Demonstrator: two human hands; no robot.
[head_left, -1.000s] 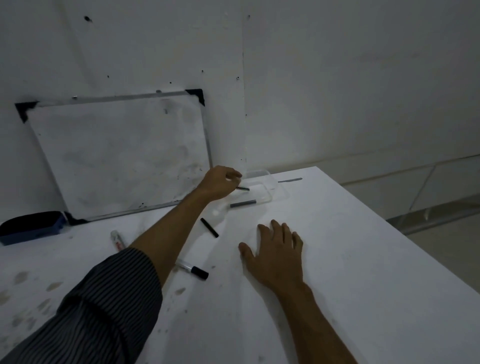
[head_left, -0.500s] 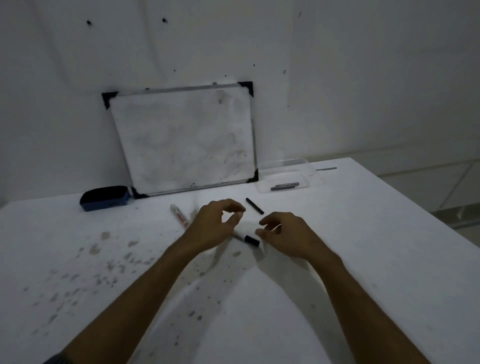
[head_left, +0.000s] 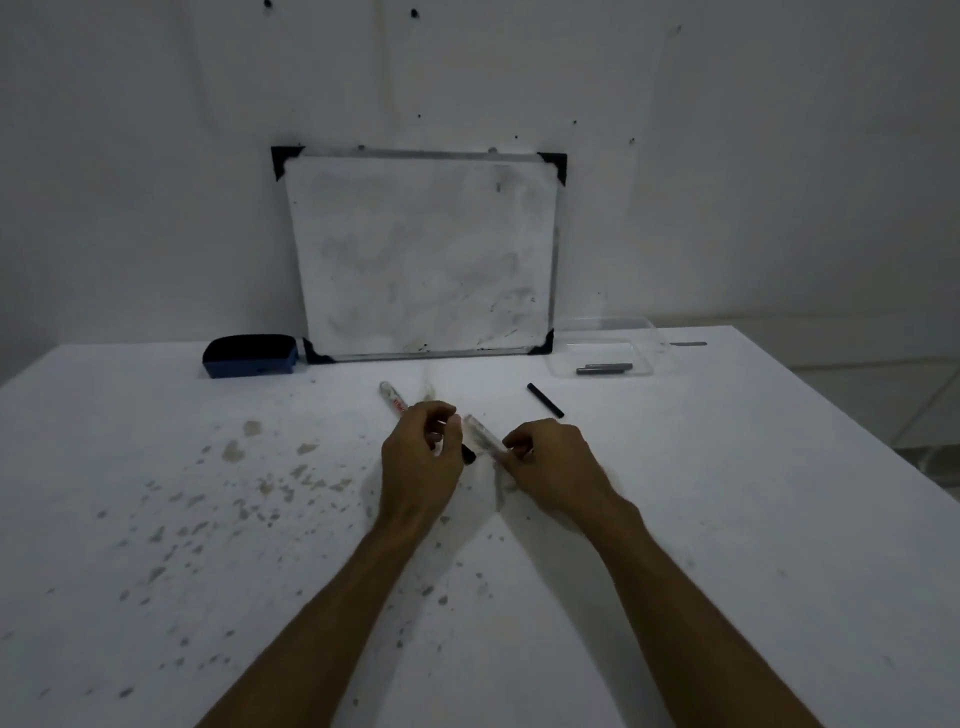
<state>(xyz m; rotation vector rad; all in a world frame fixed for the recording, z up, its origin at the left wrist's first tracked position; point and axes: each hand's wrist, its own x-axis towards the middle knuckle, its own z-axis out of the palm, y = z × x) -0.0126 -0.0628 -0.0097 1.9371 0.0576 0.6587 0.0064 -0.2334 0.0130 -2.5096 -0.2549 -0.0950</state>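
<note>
White table (head_left: 727, 519) takes up most of the shot, with grey smudges all over the part out in front of the whiteboard (head_left: 426, 260) and off to its left. The whiteboard itself stands at the back, leaning on the wall, and it's pretty smeary.

Both hands are close together just in front of the whiteboard's lower edge, roughly centred on it. The left hand (head_left: 421, 457) has its fingers curled in, and a small black piece (head_left: 468, 455) sits right at the fingertips. Can't tell if that bit is joined to the marker or not. The right hand (head_left: 550, 462) is curled too, pinching the near end of a clear-barrelled marker (head_left: 480, 434), which is off the table and angled back toward the whiteboard.

A dark blue eraser (head_left: 252, 356) sits at the whiteboard's bottom left corner, and a clear tray (head_left: 644, 338) at its bottom right corner has a couple of dark sticks (head_left: 602, 369) in it.

A second marker (head_left: 392, 397) with red lettering lies between the whiteboard and the left hand. A loose black stick (head_left: 545, 400) lies in front of the whiteboard's right corner.
</note>
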